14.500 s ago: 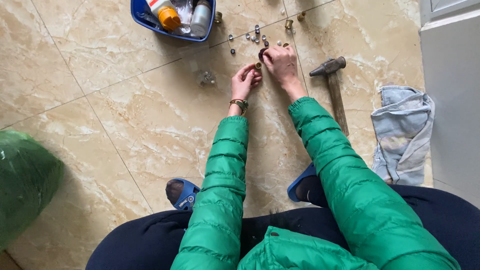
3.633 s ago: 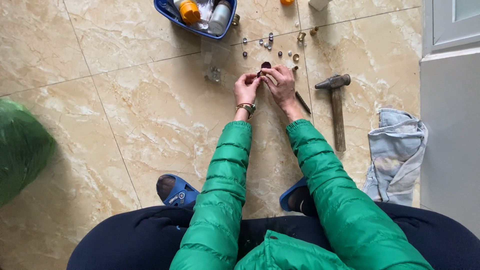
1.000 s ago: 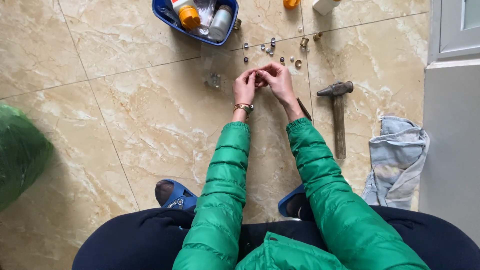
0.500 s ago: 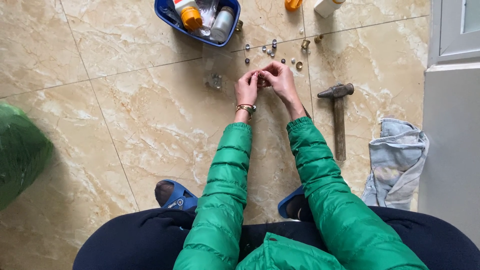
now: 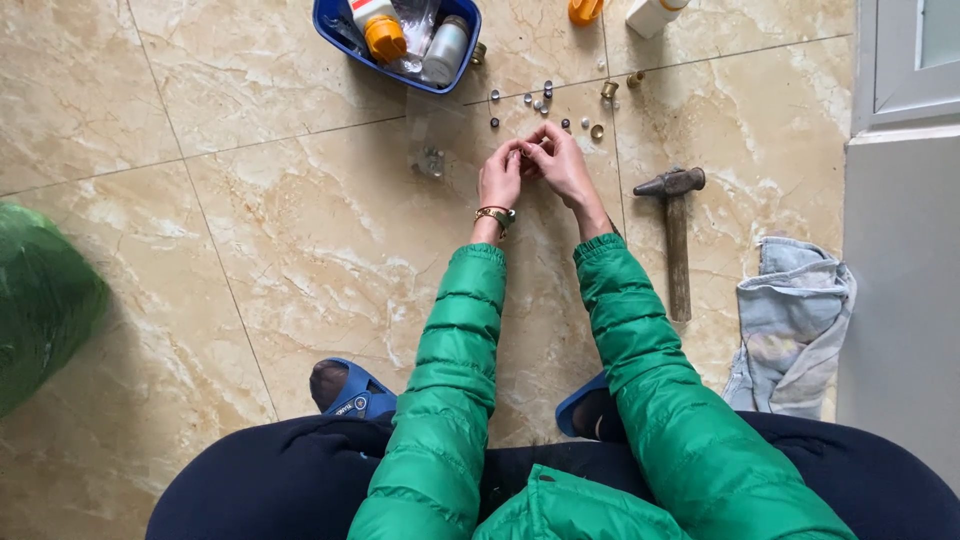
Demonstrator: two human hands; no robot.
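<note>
My left hand and my right hand meet fingertip to fingertip above the tiled floor, both pinching a small dark part that the fingers mostly hide. A gold watch sits on my left wrist. Just beyond the hands, several small nuts, bolts and brass fittings lie scattered on the tile. A small clear bag of metal bits lies to the left of my left hand.
A blue tub with bottles stands at the top. A hammer lies to the right, a crumpled grey cloth beyond it by a white door frame. A green bag sits at far left. My feet in blue sandals are below.
The hands have stayed together on the small part, fingers shifting slightly. The view has drifted a little; earlier the hands worked nearer the scattered fittings.
</note>
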